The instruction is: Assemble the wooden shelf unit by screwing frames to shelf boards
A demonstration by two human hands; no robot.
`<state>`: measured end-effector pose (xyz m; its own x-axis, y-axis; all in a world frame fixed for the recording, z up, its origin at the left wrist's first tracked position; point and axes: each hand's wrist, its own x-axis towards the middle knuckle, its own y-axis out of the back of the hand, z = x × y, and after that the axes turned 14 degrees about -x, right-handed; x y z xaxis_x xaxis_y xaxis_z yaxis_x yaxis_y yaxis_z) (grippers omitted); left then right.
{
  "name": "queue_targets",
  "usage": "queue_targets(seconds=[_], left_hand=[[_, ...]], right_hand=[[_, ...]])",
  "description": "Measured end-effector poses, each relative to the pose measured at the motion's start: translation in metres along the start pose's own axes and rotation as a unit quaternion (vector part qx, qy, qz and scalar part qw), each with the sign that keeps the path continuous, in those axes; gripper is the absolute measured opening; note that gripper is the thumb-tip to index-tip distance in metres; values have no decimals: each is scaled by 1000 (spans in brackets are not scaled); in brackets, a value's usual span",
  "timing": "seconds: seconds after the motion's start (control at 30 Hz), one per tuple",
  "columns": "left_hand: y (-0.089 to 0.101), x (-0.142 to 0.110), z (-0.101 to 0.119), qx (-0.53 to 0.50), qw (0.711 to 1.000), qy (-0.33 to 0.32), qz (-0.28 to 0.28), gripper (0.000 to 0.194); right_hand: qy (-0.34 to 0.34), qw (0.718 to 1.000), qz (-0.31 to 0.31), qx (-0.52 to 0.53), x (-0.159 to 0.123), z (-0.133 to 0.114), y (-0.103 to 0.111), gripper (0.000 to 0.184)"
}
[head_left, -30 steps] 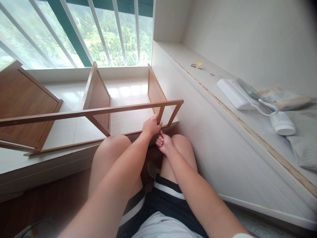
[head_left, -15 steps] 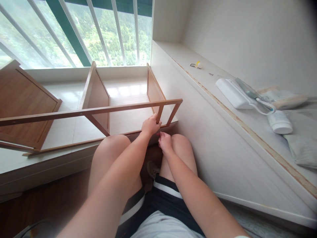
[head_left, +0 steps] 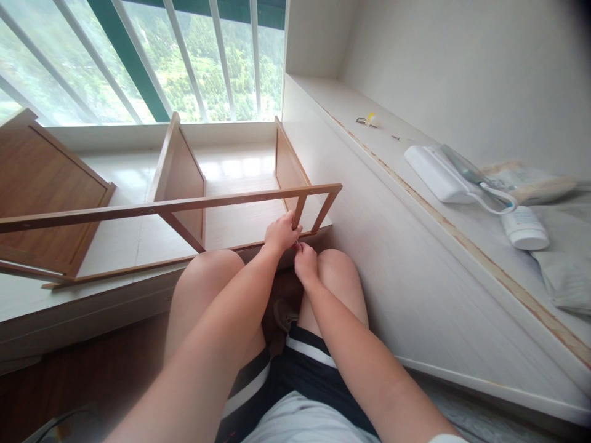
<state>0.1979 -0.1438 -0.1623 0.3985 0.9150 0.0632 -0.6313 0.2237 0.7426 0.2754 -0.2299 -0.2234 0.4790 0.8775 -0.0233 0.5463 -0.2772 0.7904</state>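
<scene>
A brown wooden shelf frame (head_left: 231, 200) lies on its side on the white ledge in front of my knees, with several panels standing up from it. My left hand (head_left: 279, 234) is wrapped round a short crosspiece (head_left: 299, 211) near the frame's right end. Just below it, close to the frame's lower rail (head_left: 244, 247), my right hand (head_left: 305, 261) is closed in a pinch. Only a small dark bit shows at its fingertips, too little to name. My two hands are very near each other, above the gap between my knees.
On the right-hand ledge (head_left: 323, 92) with a chipped edge lie a small yellow-and-metal item (head_left: 369, 120), a screw (head_left: 396, 137), a white box-like device (head_left: 436, 174) with a cord, a white bottle (head_left: 525, 227) and grey cloth (head_left: 566, 252). A barred window (head_left: 198, 61) is behind the frame.
My right hand has turned at the wrist, its curled fingers now facing away from me. My left hand keeps its hold on the crosspiece; the frame stays put.
</scene>
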Motion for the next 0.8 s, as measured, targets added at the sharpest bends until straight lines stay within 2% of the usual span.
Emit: queue_targets(seconds=[0.13,0.2,0.27,0.33,0.37,0.4,0.5,0.53,0.6,0.7,0.77,0.8], left_hand=[[0,0,-1,1,1000,-1,-1,30],[-1,0,-1,2,1000,-3,0,29],[-1,1,-1,2,1000,-7,4,29],[-1,0,0,3,1000,-8,6,29],[0,0,0,3,1000,-7,7,29],[0,0,1,3,1000,-3,6,29],[1,-1,4,3,1000,10,2,30],[2,-1,4,4,1000,12,1,29],[2,-1,4,4,1000,9,2,29],[1,-1,1,2,1000,-5,4,28],[0,0,0,0,1000,-10,5,28],[-1,0,-1,-1,1000,-12,6,27]], right_hand=[[0,998,3,-56,-2,-1,0,30],[-1,999,13,-52,-2,-1,-1,27],[-10,1000,10,15,0,-1,-3,24],[-50,985,-36,164,2,0,-3,25],[-79,960,-83,257,4,0,-1,27],[-106,921,-137,350,6,1,1,28],[-152,778,-266,549,10,3,9,26],[-159,745,-285,582,11,3,11,25],[-173,713,-290,615,10,4,13,25],[-180,711,-280,619,5,3,9,26],[-169,736,-265,600,-1,2,5,25],[-159,758,-250,580,-3,2,2,24]])
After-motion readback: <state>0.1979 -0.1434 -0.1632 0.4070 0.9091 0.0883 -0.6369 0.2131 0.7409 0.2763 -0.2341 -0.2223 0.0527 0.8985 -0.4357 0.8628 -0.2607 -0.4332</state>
